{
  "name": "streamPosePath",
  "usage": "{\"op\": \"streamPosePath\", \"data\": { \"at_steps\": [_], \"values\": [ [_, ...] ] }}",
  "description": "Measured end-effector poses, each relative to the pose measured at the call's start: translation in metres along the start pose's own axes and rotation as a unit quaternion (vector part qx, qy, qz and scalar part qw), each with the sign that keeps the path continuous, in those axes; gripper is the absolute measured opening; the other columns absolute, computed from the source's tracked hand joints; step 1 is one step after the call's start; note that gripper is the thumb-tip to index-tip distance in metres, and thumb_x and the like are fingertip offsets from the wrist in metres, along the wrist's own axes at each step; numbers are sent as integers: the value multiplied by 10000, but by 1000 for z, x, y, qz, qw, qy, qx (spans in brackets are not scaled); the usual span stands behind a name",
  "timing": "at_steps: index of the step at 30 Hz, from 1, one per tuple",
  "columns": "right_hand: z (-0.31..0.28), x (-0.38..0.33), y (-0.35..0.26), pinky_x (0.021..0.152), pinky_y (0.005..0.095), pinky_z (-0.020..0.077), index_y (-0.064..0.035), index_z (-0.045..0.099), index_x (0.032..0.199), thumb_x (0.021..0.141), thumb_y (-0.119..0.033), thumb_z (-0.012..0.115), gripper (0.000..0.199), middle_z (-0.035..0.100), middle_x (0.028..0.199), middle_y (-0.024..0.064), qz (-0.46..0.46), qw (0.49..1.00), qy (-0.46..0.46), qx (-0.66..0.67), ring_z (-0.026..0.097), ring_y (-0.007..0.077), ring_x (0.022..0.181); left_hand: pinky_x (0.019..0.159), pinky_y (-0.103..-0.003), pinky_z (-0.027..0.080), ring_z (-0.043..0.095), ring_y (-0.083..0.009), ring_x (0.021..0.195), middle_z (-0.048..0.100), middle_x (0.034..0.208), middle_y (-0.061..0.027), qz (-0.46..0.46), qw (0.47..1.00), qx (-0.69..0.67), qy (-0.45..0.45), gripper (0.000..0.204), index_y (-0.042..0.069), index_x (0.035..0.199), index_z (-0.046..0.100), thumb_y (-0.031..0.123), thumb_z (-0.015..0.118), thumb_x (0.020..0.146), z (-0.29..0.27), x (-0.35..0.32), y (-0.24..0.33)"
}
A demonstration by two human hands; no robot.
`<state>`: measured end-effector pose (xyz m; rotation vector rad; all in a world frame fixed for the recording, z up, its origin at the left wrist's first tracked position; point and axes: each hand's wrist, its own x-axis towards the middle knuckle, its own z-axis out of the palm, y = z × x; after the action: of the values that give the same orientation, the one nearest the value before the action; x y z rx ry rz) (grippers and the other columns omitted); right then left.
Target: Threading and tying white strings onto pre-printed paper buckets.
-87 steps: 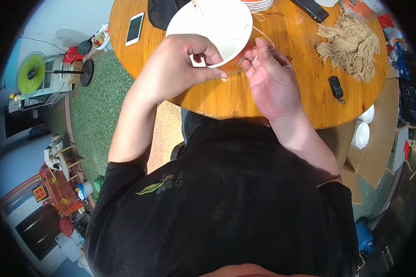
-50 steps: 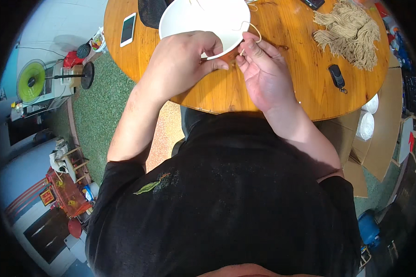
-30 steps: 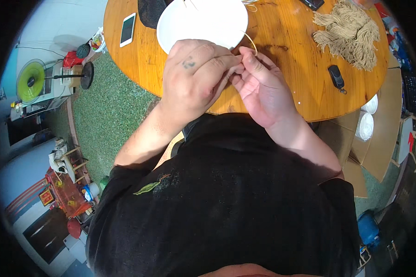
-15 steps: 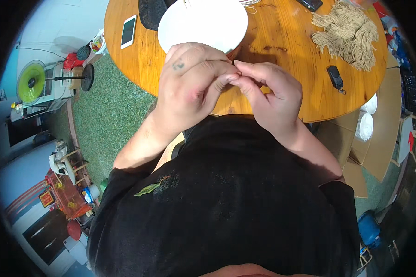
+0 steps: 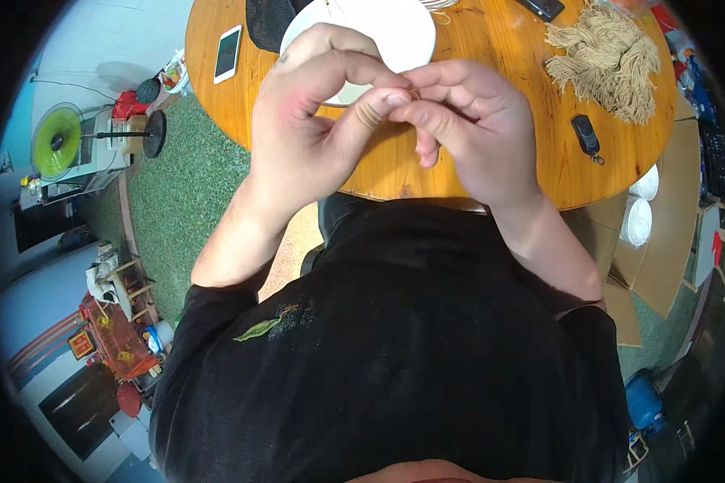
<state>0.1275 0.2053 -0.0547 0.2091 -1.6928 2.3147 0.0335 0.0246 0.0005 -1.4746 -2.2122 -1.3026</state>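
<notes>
My left hand [image 5: 306, 129] and my right hand [image 5: 475, 129] are raised above the near edge of a round wooden table [image 5: 499, 48]. Their fingertips pinch together at one spot. Whatever thin thing they pinch is almost hidden by the fingers; it looks like a beige string. A white round plate [image 5: 395, 32] lies on the table just behind the hands, partly covered by my left fingers. A loose bundle of beige string [image 5: 608, 52] lies at the table's far right.
On the table are a white phone [image 5: 229, 53] at the left, a black pouch [image 5: 270, 20] beside it and a dark key fob [image 5: 586, 135] at the right. A cardboard box with white bowls [image 5: 640, 221] stands on the floor to the right. A machine with a green reel [image 5: 56, 149] stands left.
My left hand let go of the white plate, which now lies on the table. Both hands came together, rose toward the camera and now pinch at one point.
</notes>
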Motion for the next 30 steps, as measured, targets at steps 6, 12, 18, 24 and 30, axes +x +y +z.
{"op": "streamPosePath", "data": {
  "at_steps": [6,12,18,24,30],
  "values": [
    [-9,-5,2,589,247,543,-20,763,1056,972,-60,783,95,772,874,65,-19,988,19,-150,682,97,668,847,-352,565,722,-227,981,738,1010,-70,-16,998,-14,-53,185,46,989,780,148,886,876,-4,3,-8],
    [-2,-18,16,615,278,544,-9,749,982,939,-53,786,72,768,875,97,-71,941,75,-323,710,161,685,947,-335,547,713,-205,1039,755,1089,-83,-52,986,68,-145,557,16,1229,716,221,962,774,-15,4,-11],
    [4,-19,26,646,301,563,5,740,948,931,-46,769,60,769,853,108,24,970,70,-231,732,202,707,746,-320,578,711,-196,864,756,1033,-82,-71,961,151,-221,373,57,1173,756,111,894,831,-9,0,-23],
    [7,-16,32,688,329,584,26,739,920,918,-59,779,94,762,816,124,-17,949,109,-295,761,227,752,759,-376,620,756,-268,837,776,1003,-136,-108,962,108,-226,260,55,1127,795,108,830,875,-8,7,-19],
    [7,-16,36,722,347,594,28,743,918,921,-72,775,105,770,828,133,-10,954,117,-276,775,246,783,761,-370,620,751,-268,831,775,990,-143,-107,959,120,-235,249,56,1132,800,119,820,892,-6,8,-18]
  ]
}}
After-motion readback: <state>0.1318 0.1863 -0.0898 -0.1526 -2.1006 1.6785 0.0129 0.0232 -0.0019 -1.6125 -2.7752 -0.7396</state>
